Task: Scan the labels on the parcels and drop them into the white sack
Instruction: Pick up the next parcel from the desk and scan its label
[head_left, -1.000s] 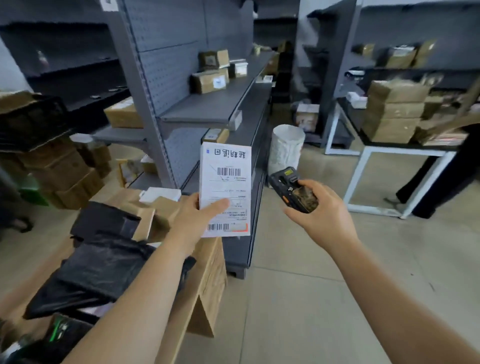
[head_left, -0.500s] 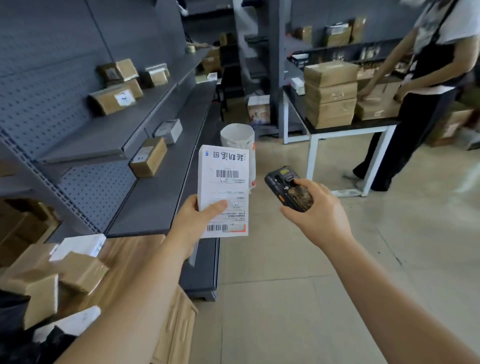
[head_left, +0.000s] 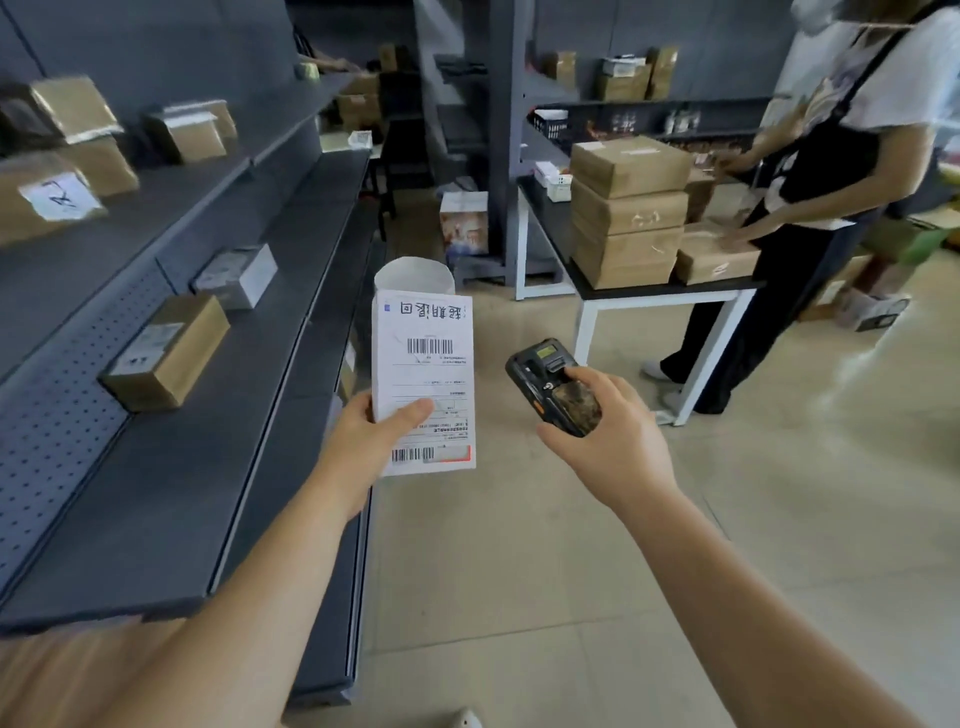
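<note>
Since 1 second ago you have turned toward the white sack (head_left: 414, 274), so with your left hand (head_left: 363, 441) pinching the labelled parcel (head_left: 425, 382) and your right hand (head_left: 605, 434) gripping the handheld scanner (head_left: 550, 387), aim its head squarely at a barcode before dropping.

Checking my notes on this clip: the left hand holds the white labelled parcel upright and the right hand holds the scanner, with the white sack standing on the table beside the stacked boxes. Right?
Not quite. The head view shows the white sack standing on the floor behind the parcel, not on the table. The rest holds: left hand grips the parcel, right hand the scanner.
</note>
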